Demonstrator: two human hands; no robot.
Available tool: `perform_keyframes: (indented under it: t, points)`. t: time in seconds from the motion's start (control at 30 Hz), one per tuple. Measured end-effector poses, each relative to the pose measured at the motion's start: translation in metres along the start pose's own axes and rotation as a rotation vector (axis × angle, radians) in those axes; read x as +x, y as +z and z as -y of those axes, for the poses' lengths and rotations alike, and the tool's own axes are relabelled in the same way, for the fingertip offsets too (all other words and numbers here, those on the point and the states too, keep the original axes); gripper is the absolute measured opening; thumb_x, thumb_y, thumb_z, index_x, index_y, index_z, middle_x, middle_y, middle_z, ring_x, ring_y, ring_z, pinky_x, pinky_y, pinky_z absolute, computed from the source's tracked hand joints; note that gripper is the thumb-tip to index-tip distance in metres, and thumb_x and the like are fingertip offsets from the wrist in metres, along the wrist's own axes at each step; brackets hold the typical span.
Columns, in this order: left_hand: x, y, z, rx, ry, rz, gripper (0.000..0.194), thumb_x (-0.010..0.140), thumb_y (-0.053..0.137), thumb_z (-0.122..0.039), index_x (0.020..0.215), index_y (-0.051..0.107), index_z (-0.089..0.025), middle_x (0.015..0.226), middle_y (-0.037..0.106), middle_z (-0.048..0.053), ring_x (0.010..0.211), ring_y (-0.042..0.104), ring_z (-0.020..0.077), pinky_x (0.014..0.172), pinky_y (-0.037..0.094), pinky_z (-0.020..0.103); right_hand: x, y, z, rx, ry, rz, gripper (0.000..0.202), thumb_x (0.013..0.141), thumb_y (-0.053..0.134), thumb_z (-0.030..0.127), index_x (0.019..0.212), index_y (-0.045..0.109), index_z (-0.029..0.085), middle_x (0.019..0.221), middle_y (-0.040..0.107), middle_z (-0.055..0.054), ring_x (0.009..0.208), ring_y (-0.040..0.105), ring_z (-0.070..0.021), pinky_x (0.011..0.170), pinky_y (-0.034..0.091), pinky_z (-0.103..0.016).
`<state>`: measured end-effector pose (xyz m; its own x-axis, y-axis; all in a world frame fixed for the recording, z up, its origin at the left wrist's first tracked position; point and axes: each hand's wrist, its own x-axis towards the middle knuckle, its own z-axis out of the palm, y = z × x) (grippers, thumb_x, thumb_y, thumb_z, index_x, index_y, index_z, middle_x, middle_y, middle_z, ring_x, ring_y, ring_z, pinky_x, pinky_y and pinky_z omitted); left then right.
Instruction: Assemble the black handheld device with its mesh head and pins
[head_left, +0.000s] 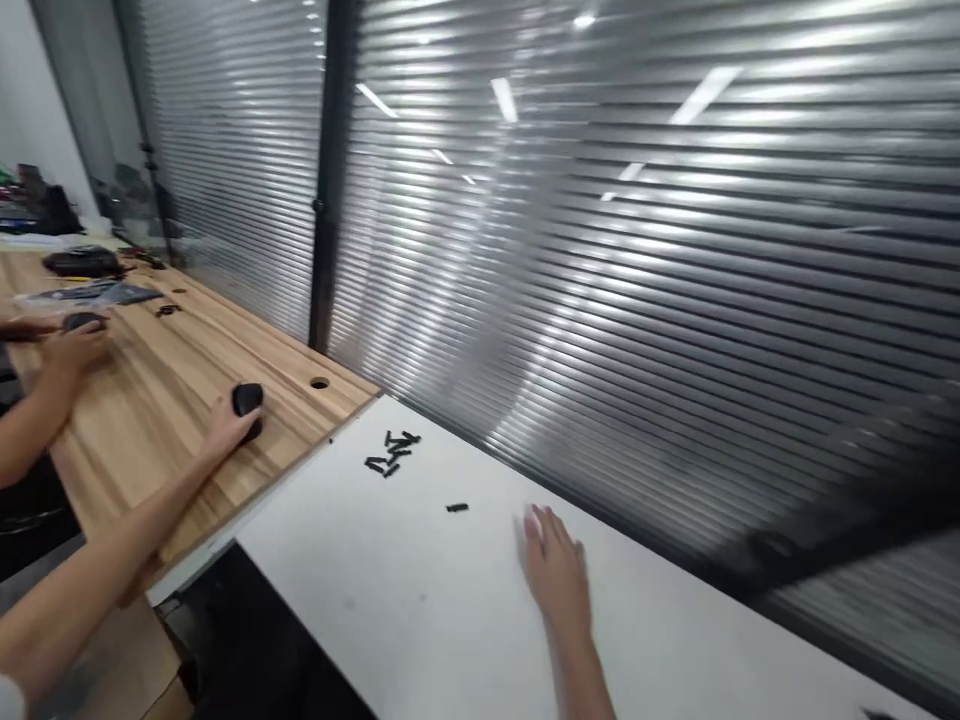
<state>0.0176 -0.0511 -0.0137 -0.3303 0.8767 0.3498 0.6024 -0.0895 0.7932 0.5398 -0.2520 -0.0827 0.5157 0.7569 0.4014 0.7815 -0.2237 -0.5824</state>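
My left hand point(225, 424) reaches across the wooden desk, its fingers around a black computer mouse point(247, 399) near the edge where the white table begins. On the white table point(450, 600), my right hand point(556, 565) lies with fingers stretched forward and nothing visible in it. To its left sits a single small black piece point(457, 508), apart from the fingers. Farther back is a loose pile of several similar small black pieces point(391, 453); their exact kind is too small to tell.
Another person's hand point(75, 348) rests by a dark rounded object on the wooden desk point(172, 350) at far left. Beyond it lie a black case point(84, 261) and plastic bags point(97, 293). A ribbed glass partition point(600, 300) with dark posts runs along the back.
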Motion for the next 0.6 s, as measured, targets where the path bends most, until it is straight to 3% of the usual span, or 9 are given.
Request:
perform_keyframes:
  t: [0.1,0.17,0.27,0.33,0.4,0.47,0.6]
  points:
    - [-0.028,0.007,-0.021,-0.108,0.036,-0.047,0.062,0.073,0.067,-0.039,0.131,0.058,-0.017,0.126,0.061,0.011,0.128,0.055,0.0360,0.113,0.046,0.051,-0.002,-0.010,0.004,0.233,0.004,-0.048,0.077,0.089,0.033,0.077,0.117,0.073,0.018,0.136,0.068,-0.020,0.129,0.061,-0.0366,0.113,0.043,-0.056]
    - [-0.057,0.023,-0.047,-0.297,0.023,0.058,0.068,0.067,0.072,-0.043,0.130,0.059,-0.020,0.122,0.064,0.009,0.112,0.063,0.0319,0.094,0.059,0.045,-0.002,-0.017,0.006,0.396,0.027,-0.065,0.071,0.088,0.039,0.078,0.111,0.073,0.020,0.120,0.074,-0.017,0.107,0.070,-0.0321,0.096,0.054,-0.047]
    - [-0.117,0.065,-0.104,-0.655,-0.049,0.482,0.090,0.052,0.087,-0.045,0.134,0.056,-0.022,0.116,0.067,0.008,0.086,0.068,0.0268,0.060,0.061,0.035,-0.004,-0.025,0.008,0.550,0.061,-0.036,0.067,0.089,0.041,0.079,0.101,0.071,0.020,0.079,0.070,-0.007,0.064,0.063,-0.0224,0.067,0.052,-0.036]
    - [-0.164,0.103,-0.146,-0.769,-0.081,0.772,0.093,0.058,0.088,-0.051,0.138,0.054,-0.020,0.103,0.071,0.008,0.069,0.068,0.0225,0.053,0.057,0.032,-0.008,-0.029,0.009,0.581,0.078,-0.032,0.065,0.091,0.039,0.078,0.094,0.069,0.021,0.061,0.057,0.000,0.054,0.053,-0.0191,0.060,0.044,-0.033]
    - [-0.210,0.141,-0.182,-0.819,-0.112,0.997,0.096,0.063,0.084,-0.061,0.141,0.051,-0.016,0.085,0.071,0.006,0.054,0.064,0.0201,0.050,0.054,0.031,-0.013,-0.032,0.009,0.598,0.093,-0.040,0.063,0.093,0.036,0.078,0.093,0.066,0.023,0.056,0.049,0.003,0.053,0.050,-0.0190,0.060,0.041,-0.032]
    - [-0.248,0.174,-0.205,-0.837,-0.125,1.130,0.096,0.070,0.078,-0.070,0.145,0.048,-0.017,0.082,0.071,0.005,0.052,0.062,0.0190,0.050,0.054,0.031,-0.018,-0.033,0.010,0.619,0.093,-0.023,0.062,0.095,0.030,0.075,0.097,0.065,0.023,0.057,0.049,0.003,0.055,0.052,-0.0199,0.061,0.040,-0.032]
    - [-0.284,0.213,-0.211,-0.810,0.029,1.125,0.078,0.081,0.067,-0.075,0.137,0.058,-0.021,0.108,0.073,0.011,0.080,0.071,0.0238,0.070,0.061,0.036,-0.025,-0.032,0.014,0.572,0.069,-0.001,0.051,0.098,0.031,0.068,0.091,0.059,0.026,0.066,0.058,0.001,0.064,0.057,-0.0218,0.064,0.038,-0.032]
